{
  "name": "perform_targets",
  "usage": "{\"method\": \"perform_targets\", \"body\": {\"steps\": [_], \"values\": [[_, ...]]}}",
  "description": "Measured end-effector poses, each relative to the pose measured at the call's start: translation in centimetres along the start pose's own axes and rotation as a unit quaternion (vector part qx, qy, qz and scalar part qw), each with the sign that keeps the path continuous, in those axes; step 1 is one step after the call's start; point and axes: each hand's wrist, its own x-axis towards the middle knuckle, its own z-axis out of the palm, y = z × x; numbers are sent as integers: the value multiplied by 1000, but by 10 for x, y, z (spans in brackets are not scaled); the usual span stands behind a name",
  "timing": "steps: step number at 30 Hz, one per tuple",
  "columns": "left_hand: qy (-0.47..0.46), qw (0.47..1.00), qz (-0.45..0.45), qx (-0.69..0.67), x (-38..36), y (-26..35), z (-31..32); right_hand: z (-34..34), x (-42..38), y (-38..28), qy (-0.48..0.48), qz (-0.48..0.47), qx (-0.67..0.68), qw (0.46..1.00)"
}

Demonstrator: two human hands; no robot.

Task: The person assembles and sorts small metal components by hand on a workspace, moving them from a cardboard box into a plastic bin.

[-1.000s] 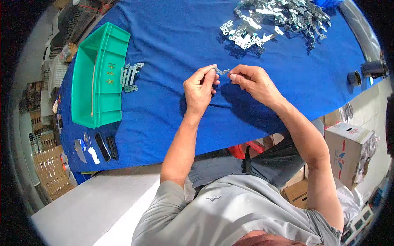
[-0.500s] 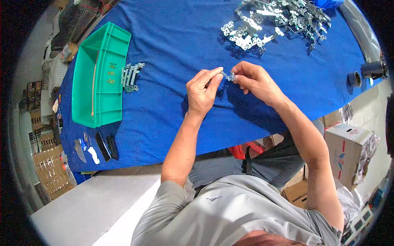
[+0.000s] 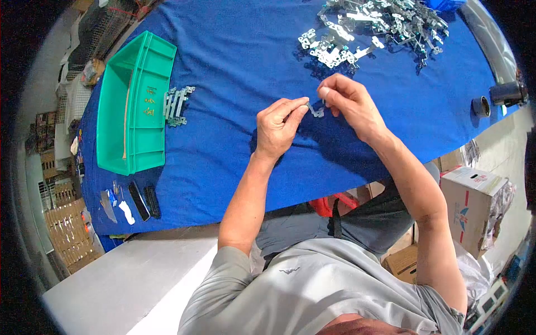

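My left hand [image 3: 276,127] pinches one end of a small metal bracket [image 3: 317,113] between thumb and fingertips, above the blue cloth. The bracket's free end points right, towards my other hand. Just above and to the right of it, my right hand [image 3: 353,106] is closed in a pinch, its fingertips apart from the bracket. Something tiny and pale shows beneath the right fingertips, too small to name. A heap of similar metal brackets [image 3: 391,25] lies at the far right of the table. Several more brackets [image 3: 177,106] lie in a row by the green bin.
The green plastic bin [image 3: 151,148] stands at the left, with small brass-coloured pieces [image 3: 149,101] on its side. A dark phone-like object [image 3: 139,200] lies near the front left edge. A black cylinder [image 3: 481,106] is at the right edge, and a cardboard box [image 3: 472,206] stands below.
My right hand has come off the bracket and moved slightly up, still pinching. My left hand has shifted a little right and down with the bracket, whose free end now shows.
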Motion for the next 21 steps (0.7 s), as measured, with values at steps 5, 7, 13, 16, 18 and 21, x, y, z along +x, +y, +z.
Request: {"method": "perform_targets", "body": {"steps": [5,7,13,16,18,21], "values": [[79,971,-182,-132,-3,-11,4,2,-5,-6,-6,18,-29,999],[79,969,-191,-139,-2,-9,3,4,-6,-3,-34,23,-53,998],[73,969,-191,-142,-4,-10,3,8,-6,-1,-45,7,-112,993],[69,971,-186,-134,-4,-8,3,8,-5,1,-30,2,-126,992],[67,971,-188,-129,-4,-8,3,8,-5,4,-19,-17,-168,985],[73,986,-119,-88,-3,-11,3,7,-7,-2,-19,-14,-207,978]]}}
